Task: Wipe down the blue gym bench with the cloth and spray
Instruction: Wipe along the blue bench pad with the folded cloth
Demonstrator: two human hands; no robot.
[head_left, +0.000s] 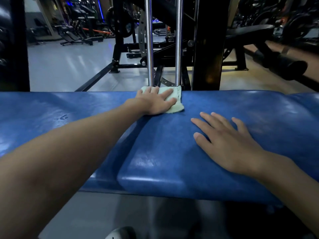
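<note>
pressing pale cloth (176,107), half hidden under flat-fingered left hand (155,102), onto blue bench pad (172,161); resting right hand (229,144), fingers spread.

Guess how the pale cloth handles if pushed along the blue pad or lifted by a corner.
Likely floppy: the cloth lies folded in soft layers, so it would drape from a corner. Probably light: it sits thin and flat under the left hand. On the glossy bench it should slide easily, though it may bunch.
</note>
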